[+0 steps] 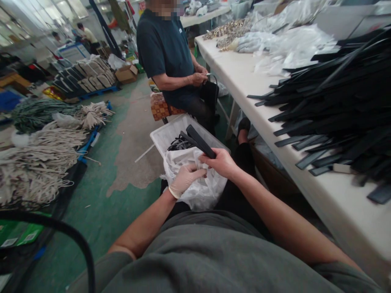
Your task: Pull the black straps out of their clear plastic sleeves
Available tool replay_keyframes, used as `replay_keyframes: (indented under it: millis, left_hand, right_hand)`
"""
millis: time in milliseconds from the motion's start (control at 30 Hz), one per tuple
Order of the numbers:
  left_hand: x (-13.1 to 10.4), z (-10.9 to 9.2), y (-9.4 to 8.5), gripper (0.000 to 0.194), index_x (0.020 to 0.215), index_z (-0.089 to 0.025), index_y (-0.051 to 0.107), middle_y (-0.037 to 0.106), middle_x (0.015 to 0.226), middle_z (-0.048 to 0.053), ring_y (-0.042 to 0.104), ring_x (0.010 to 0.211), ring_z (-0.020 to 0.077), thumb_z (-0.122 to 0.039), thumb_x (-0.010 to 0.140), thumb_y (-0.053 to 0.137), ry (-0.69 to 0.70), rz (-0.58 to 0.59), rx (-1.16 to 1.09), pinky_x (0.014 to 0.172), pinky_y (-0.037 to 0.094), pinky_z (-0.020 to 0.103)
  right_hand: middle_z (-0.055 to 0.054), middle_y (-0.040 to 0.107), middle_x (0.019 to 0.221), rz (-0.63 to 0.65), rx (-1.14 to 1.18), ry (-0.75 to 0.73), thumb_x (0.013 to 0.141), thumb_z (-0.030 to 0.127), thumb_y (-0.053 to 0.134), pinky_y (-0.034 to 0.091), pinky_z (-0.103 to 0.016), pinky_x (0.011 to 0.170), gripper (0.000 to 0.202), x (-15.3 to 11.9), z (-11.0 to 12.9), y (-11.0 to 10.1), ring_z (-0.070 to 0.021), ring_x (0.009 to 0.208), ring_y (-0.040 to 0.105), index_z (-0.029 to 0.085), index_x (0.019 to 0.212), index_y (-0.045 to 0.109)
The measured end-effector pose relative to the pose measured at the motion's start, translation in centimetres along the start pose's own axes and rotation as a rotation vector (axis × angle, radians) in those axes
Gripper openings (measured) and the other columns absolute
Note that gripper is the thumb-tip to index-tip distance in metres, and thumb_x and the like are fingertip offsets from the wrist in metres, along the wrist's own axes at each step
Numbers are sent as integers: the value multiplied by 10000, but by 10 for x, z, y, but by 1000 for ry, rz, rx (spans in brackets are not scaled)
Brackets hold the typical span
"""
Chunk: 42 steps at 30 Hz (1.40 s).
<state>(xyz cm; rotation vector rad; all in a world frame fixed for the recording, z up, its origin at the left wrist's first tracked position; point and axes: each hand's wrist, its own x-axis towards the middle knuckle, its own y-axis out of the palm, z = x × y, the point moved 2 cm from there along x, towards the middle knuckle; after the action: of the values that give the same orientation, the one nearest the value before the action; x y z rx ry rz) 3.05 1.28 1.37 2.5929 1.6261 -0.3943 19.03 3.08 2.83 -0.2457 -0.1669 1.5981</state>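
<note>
My right hand (222, 162) is closed around the end of a black strap (200, 140); the strap points away from me over a white plastic crate (157, 136). Close beside it, my left hand (185, 180) wears a thin pale glove. Its thumb and fingers are drawn together above a white plastic bag (203, 191) on my lap, and whatever they pinch is too small to make out. Thin dark strips (180, 143) lie in the crate behind the bag.
A long white table (232, 77) on the right bears a big heap of black straps (342, 106) and clear plastic bags (299, 47). Ahead, a seated co-worker (165, 49) handles a dark strap. Bundles of pale cords (39, 162) lie at left; a black curved tube (76, 236) crosses the lower left.
</note>
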Motion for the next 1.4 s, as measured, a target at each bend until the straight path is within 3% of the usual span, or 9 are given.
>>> replay_keyframes:
  millis: [133, 333, 667, 733, 900, 1033, 1200, 1300, 1400]
  left_hand:
    - [-12, 12, 9, 349, 803, -134, 760, 709, 696, 50, 631, 703, 180, -475, 738, 724, -86, 142, -53, 765, 469, 297]
    - [-26, 27, 13, 530, 1082, -128, 714, 696, 682, 41, 655, 681, 183, -571, 797, 659, -136, 141, -305, 797, 495, 327]
    - [-28, 45, 21, 391, 790, -111, 749, 741, 844, 104, 685, 830, 204, -455, 632, 848, -325, 65, -420, 904, 477, 338]
    - [-28, 49, 22, 387, 792, -113, 736, 736, 830, 93, 686, 796, 190, -427, 607, 869, -367, 25, -525, 883, 487, 333]
    - [-25, 54, 20, 325, 853, -121, 717, 731, 834, 80, 686, 731, 162, -329, 641, 846, -425, -30, -653, 813, 510, 297]
    - [-25, 56, 19, 242, 861, -127, 718, 741, 870, 104, 704, 798, 206, -336, 739, 736, -419, -3, -669, 833, 518, 323]
    - [-22, 56, 13, 381, 921, -125, 737, 743, 903, 106, 691, 876, 235, -467, 759, 693, -367, 97, -502, 823, 499, 321]
    - [-16, 55, 7, 338, 800, -119, 745, 723, 769, 62, 663, 793, 211, -445, 713, 754, -288, 66, -281, 779, 484, 303]
    - [-9, 58, 4, 296, 755, -123, 730, 701, 705, 41, 643, 709, 180, -394, 664, 806, -347, 14, -328, 731, 491, 294]
  right_hand:
    - [1, 638, 620, -119, 143, 64, 730, 318, 683, 451, -181, 444, 177, 14, 6, -16, -110, 540, 572, 153, 768, 632]
    - [13, 614, 609, -153, 176, 135, 711, 281, 705, 457, -165, 436, 162, 18, 2, -28, -103, 556, 578, 159, 719, 598]
    - [3, 635, 636, -166, 212, 186, 753, 258, 713, 453, -141, 426, 145, 12, -11, -18, -101, 579, 590, 155, 758, 612]
    - [-28, 688, 726, -118, 232, 251, 795, 323, 700, 465, -148, 433, 183, 8, -16, -17, -102, 599, 595, 151, 814, 642]
    - [-53, 716, 787, 287, 202, 398, 829, 423, 671, 488, -165, 433, 278, -13, -35, 1, -91, 562, 578, 146, 809, 692]
    - [3, 645, 668, 217, 113, 352, 747, 275, 734, 491, -164, 433, 148, -20, -47, 14, -98, 567, 570, 151, 737, 654]
    - [39, 595, 572, 194, 51, 296, 720, 212, 730, 473, -173, 439, 107, -19, -49, 18, -101, 530, 555, 166, 701, 635]
    - [34, 587, 522, 226, 6, 279, 724, 235, 738, 463, -186, 443, 123, -22, -47, 19, -112, 506, 556, 169, 686, 642]
    - [-7, 664, 670, 227, 22, 275, 806, 368, 675, 471, -194, 446, 199, -30, -47, 17, -124, 560, 575, 172, 776, 652]
